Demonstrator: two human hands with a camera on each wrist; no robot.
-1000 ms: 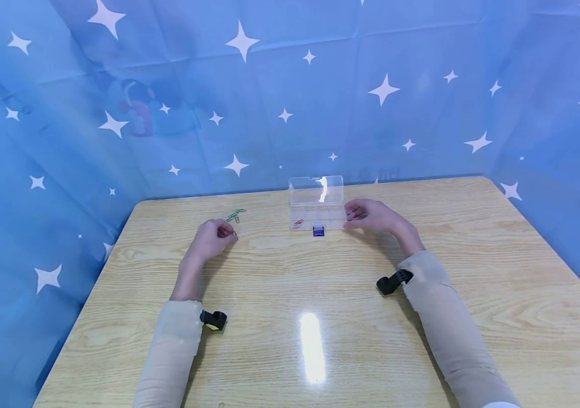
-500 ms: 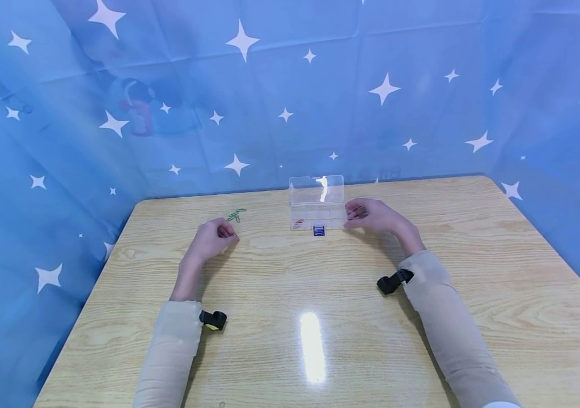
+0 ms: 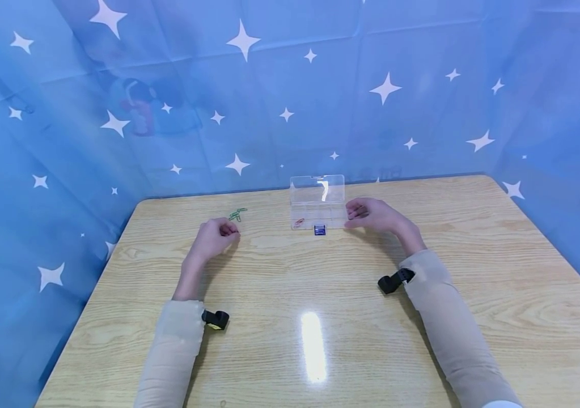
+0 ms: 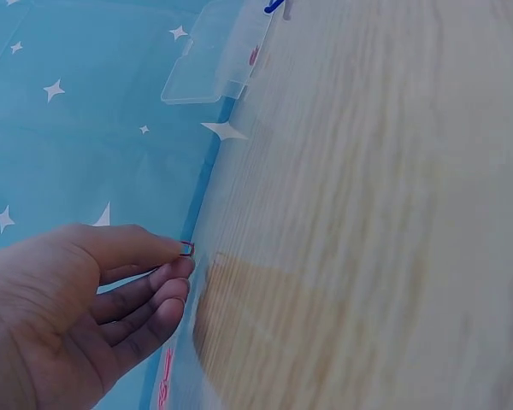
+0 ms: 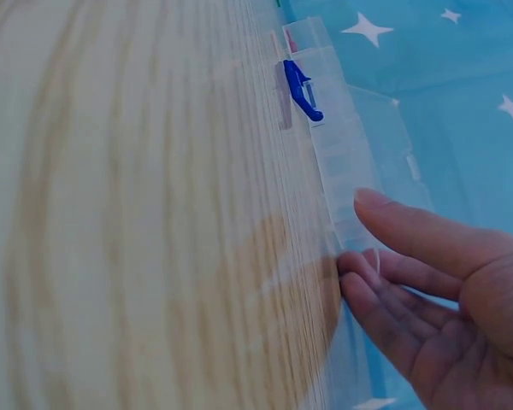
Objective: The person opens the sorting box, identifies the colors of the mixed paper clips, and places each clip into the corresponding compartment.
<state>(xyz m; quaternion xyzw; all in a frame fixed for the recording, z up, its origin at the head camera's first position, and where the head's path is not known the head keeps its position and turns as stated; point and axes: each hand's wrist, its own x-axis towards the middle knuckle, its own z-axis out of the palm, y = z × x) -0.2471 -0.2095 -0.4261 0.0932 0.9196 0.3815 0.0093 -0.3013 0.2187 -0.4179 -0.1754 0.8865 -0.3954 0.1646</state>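
Clear plastic is forming the compartment box (image 3: 327,214), which is sitting on the wood-grain counter (image 3: 269,294) with its lid (image 3: 305,190) standing raised at the back and its blue latch (image 3: 319,230) projecting at the front. Left of the box and slightly nearer the wearer, the left hand (image 3: 212,238) is pinching a small red paper clip (image 4: 188,248) between thumb and fingers; only one end is showing, so its long axis cannot be told. The box is lying to the right of those fingers and a little beyond them, its own long axis running crosswise, its left end facing the clip. Other red paper clips (image 3: 299,221) are lying inside that end. Green paper clips (image 3: 237,214) are lying left of the box. The right hand (image 3: 376,215) is curling its fingers round the box's right end, thumb in front; how firmly cannot be told.
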